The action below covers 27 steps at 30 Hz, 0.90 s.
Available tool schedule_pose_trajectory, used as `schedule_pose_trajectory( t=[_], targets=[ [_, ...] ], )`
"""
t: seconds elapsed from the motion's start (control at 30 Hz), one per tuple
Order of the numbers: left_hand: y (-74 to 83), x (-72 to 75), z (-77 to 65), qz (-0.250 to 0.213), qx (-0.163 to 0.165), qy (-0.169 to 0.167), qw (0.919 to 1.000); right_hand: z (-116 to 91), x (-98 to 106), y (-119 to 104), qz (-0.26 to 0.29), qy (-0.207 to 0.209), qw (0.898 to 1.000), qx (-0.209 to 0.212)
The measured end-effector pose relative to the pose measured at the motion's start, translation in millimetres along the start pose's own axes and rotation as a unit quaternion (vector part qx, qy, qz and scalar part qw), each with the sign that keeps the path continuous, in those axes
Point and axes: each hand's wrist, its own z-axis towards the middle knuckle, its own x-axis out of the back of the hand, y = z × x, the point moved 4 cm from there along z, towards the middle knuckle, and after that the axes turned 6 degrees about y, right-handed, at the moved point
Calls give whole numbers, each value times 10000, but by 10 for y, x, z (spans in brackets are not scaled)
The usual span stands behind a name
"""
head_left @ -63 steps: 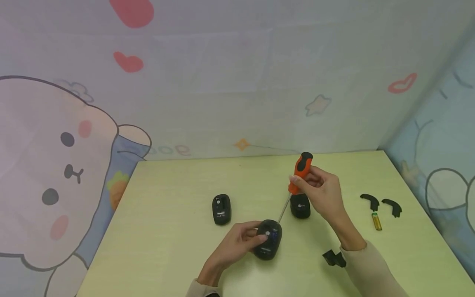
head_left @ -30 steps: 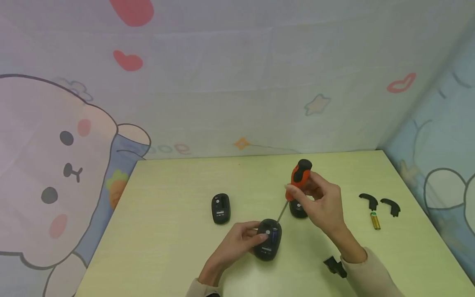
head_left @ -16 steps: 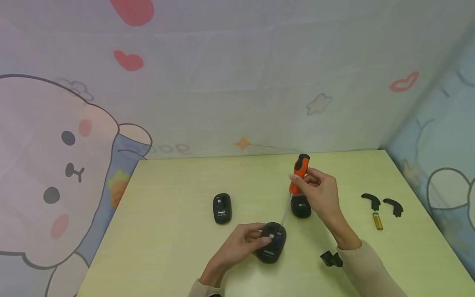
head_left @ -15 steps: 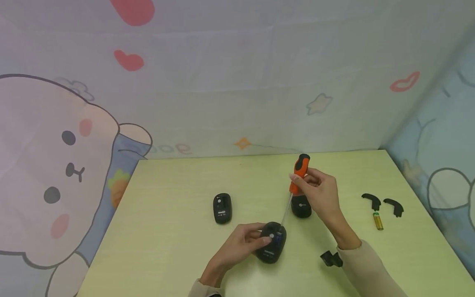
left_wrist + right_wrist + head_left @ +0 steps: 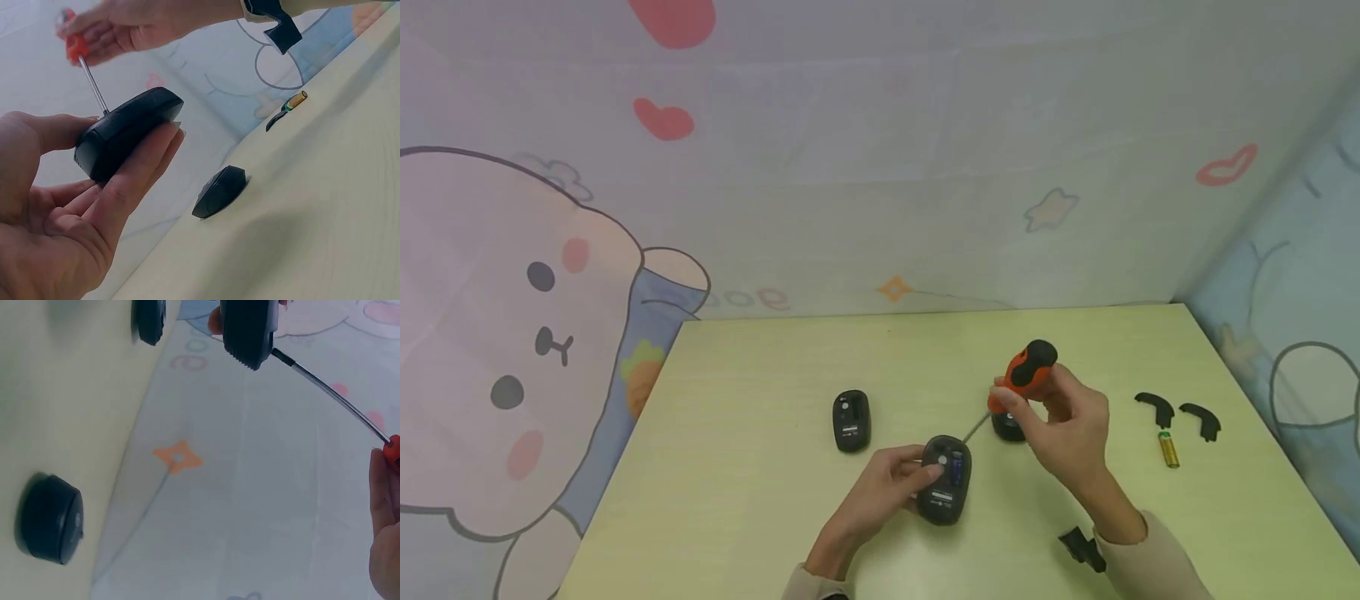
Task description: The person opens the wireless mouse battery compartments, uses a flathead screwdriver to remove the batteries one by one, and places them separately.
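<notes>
My left hand (image 5: 883, 492) grips a black computer mouse (image 5: 946, 504) with its underside up, the thumb lying on that face. Something blue, like a battery, lies in its open slot. In my right hand (image 5: 1075, 425) is an orange-and-black screwdriver (image 5: 1028, 367), pinched by its handle and leaning right. In the head view the shaft ends at the mouse's far edge; the right wrist view has its dark tip (image 5: 281, 356) right at the mouse's edge. Seen from the left wrist, the held mouse (image 5: 125, 134) is well above the table, with the shaft meeting its top.
A second mouse (image 5: 851, 421) lies underside up on the table (image 5: 737, 467) to the left. A third black mouse (image 5: 1009, 427) is partly hidden behind my right hand. Farther right are two curved black pieces (image 5: 1156, 408) and a gold-and-green battery (image 5: 1168, 450). A black bracket (image 5: 1082, 550) is at the right sleeve.
Since half a second ago the screwdriver's handle has tipped down and right with my right hand. Its tip has shifted to the mouse's far edge, and the mouse has risen slightly in view.
</notes>
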Motion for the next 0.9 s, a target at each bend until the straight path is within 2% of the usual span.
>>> schedule_pose_trajectory(
  t=[0.07, 0.13, 0.2, 0.23, 0.3, 0.37, 0.47, 0.57, 0.73, 0.9],
  targets=[
    [1, -8, 3, -55, -1, -13, 10000, -6, -52, -129, 335, -239, 9956, 839],
    [2, -14, 3, -51, -19, -20, 10000, -20, -92, -225, 327, -414, 9885, 1418],
    [0, -19, 7, 1, -55, -17, 10000, -28, -115, -264, 220, -513, 9856, 1595],
    [0, -20, 8, 45, -83, 0, 10000, -30, -116, -257, 130, -541, 9870, 1508],
    [4, -26, 5, 145, -171, 13, 9997, -26, -100, -195, -66, -548, 9927, 1076],
    [12, -35, 3, 301, -258, 16, 9992, -10, -68, -102, -371, -469, 9972, 451],
    [31, -46, -10, 524, -371, 10, 9979, 12, -17, 67, -928, -331, 9935, -570],
    [50, -55, -26, 671, -428, 7, 9968, 30, 21, 217, -1173, -256, 9820, -1459],
    [76, -78, -51, 659, -504, -101, 9965, 7, 70, 438, -1243, -301, 9617, -2423],
    [90, -108, -51, 707, -605, -240, 9954, -83, 97, 635, -783, -363, 9326, -3506]
  ],
)
